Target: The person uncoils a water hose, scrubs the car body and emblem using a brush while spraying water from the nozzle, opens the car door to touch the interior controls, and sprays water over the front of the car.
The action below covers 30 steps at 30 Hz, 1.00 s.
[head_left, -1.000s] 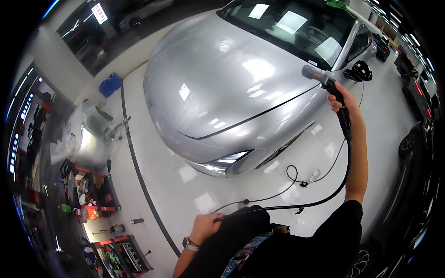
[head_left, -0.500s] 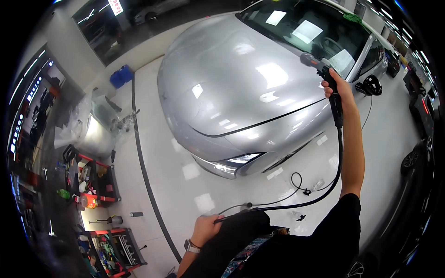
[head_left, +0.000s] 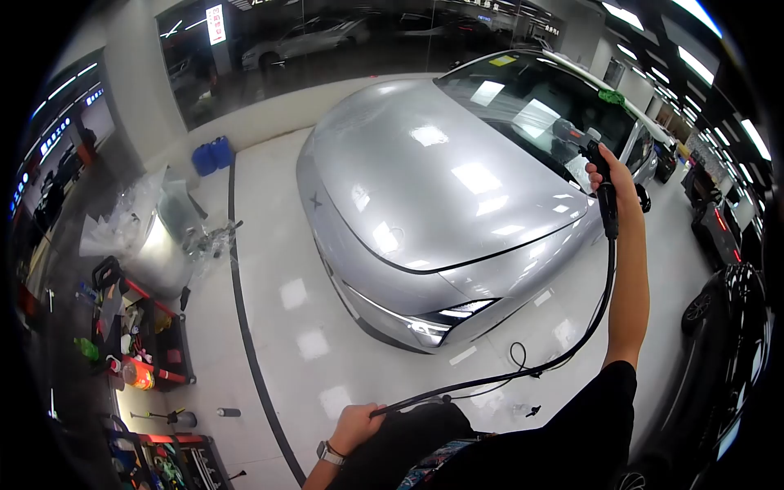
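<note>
My right hand, raised at the right, wraps around the black handle of a pistol-shaped hose gun with a grey head. The gun's front end appears over the base of the car's windshield; whether it touches anything I cannot tell. From its handle a black hose curves down across to my left hand, which is closed around it low in front of my body. A silver car faces left, its hood, headlight and bumper in view. A green cloth lies by the roof edge.
Tool carts with bottles and tools stand at the left, near a clear-plastic-covered roll. Blue jugs sit by the wall. A thin cable lies on the floor beside the bumper. Dark cars line the right side.
My view has tilted up, showing more windows and ceiling. The gun has moved slightly right and lower in view, against the windshield base. Both hands keep their hold.
</note>
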Each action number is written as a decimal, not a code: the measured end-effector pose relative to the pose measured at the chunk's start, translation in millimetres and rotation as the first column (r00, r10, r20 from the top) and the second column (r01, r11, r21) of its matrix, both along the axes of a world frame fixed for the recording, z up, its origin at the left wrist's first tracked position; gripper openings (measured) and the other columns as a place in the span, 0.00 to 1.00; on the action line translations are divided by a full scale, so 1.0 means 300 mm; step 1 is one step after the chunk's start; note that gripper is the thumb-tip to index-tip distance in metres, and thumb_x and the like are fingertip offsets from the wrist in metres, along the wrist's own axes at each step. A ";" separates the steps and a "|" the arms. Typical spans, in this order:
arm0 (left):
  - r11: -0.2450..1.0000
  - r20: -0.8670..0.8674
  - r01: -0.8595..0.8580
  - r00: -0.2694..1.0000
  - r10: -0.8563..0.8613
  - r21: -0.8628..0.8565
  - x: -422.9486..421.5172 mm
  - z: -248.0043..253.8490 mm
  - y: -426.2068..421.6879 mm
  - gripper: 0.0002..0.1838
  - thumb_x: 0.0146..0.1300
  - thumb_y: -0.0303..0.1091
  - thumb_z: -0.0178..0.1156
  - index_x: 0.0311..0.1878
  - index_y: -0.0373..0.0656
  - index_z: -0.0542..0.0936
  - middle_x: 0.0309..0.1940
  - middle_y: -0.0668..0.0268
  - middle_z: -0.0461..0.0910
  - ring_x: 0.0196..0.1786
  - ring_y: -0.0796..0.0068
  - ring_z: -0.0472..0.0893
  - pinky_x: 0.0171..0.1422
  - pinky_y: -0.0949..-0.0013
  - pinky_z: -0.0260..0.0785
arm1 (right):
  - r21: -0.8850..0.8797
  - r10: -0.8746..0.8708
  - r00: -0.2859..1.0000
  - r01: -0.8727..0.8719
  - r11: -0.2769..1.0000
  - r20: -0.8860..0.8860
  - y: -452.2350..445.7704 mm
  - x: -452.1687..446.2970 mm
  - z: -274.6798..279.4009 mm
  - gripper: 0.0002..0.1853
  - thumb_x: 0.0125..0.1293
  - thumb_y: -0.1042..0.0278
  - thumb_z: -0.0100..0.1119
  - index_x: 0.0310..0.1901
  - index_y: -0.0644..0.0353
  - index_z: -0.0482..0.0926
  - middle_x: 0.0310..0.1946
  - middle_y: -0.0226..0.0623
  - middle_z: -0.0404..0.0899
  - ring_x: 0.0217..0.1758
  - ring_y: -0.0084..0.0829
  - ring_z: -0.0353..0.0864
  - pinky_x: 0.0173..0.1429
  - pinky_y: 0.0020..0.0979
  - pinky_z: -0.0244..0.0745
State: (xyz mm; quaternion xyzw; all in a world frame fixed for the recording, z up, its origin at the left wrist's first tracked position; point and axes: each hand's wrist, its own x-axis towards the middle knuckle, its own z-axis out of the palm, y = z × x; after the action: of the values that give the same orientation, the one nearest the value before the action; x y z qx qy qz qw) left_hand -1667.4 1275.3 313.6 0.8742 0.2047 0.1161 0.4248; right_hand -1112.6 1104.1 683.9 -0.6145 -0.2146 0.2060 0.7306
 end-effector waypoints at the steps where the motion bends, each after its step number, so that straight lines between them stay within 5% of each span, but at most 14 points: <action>1: 1.000 -0.003 0.003 1.000 -0.003 -0.028 -0.038 -0.015 0.028 0.14 0.62 0.41 0.63 0.27 0.42 0.80 0.20 0.52 0.77 0.27 0.45 0.79 0.31 0.53 0.71 | -0.009 -0.065 0.997 0.065 0.998 0.030 0.022 -0.033 0.020 0.16 0.75 0.48 0.54 0.47 0.53 0.70 0.24 0.28 0.73 0.19 0.15 0.69 0.22 0.18 0.69; 6: 0.994 -0.012 0.049 0.999 -0.051 -0.095 -0.159 -0.044 0.122 0.11 0.61 0.41 0.63 0.31 0.43 0.82 0.24 0.53 0.79 0.31 0.47 0.81 0.34 0.54 0.73 | 0.038 -0.135 0.991 0.134 0.990 0.010 0.074 -0.063 0.101 0.18 0.70 0.49 0.61 0.43 0.57 0.72 0.25 0.34 0.76 0.20 0.20 0.73 0.21 0.23 0.72; 13: 0.984 0.116 0.121 0.988 -0.106 -0.129 -0.219 -0.062 0.166 0.09 0.60 0.37 0.64 0.35 0.42 0.84 0.24 0.51 0.79 0.29 0.47 0.80 0.33 0.58 0.73 | 0.009 -0.186 0.980 0.186 0.983 0.073 0.185 -0.233 0.169 0.21 0.71 0.45 0.59 0.37 0.58 0.71 0.23 0.29 0.74 0.18 0.17 0.71 0.21 0.20 0.71; 17: 0.984 0.076 0.124 0.990 -0.115 -0.126 -0.259 -0.095 0.198 0.10 0.61 0.41 0.62 0.38 0.46 0.86 0.28 0.53 0.82 0.33 0.48 0.82 0.38 0.54 0.75 | 0.036 -0.155 0.987 0.154 0.987 0.051 0.235 -0.231 0.181 0.16 0.74 0.53 0.56 0.44 0.60 0.72 0.25 0.33 0.76 0.20 0.19 0.73 0.22 0.22 0.72; 25: 0.991 0.129 0.092 0.988 -0.079 -0.096 -0.308 -0.071 0.232 0.10 0.59 0.37 0.63 0.30 0.40 0.82 0.22 0.50 0.78 0.28 0.46 0.80 0.32 0.56 0.72 | 0.003 -0.125 0.983 0.126 0.992 0.134 0.338 -0.336 0.195 0.18 0.74 0.50 0.56 0.44 0.59 0.70 0.23 0.31 0.74 0.18 0.17 0.71 0.21 0.21 0.71; 30: 0.992 0.097 0.100 0.991 -0.093 -0.072 -0.329 -0.097 0.234 0.09 0.60 0.39 0.63 0.34 0.43 0.84 0.25 0.52 0.80 0.30 0.47 0.81 0.35 0.55 0.74 | -0.032 -0.049 0.984 0.055 0.998 0.172 0.401 -0.421 0.206 0.18 0.74 0.50 0.56 0.44 0.58 0.70 0.23 0.31 0.75 0.18 0.17 0.71 0.21 0.20 0.70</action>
State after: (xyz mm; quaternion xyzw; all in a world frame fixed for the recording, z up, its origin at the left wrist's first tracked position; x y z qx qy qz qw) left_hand -1766.1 1345.4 284.5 0.8597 0.1464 0.1284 0.4722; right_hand -1239.0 1224.2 745.6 -0.6487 -0.2567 0.1370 0.7032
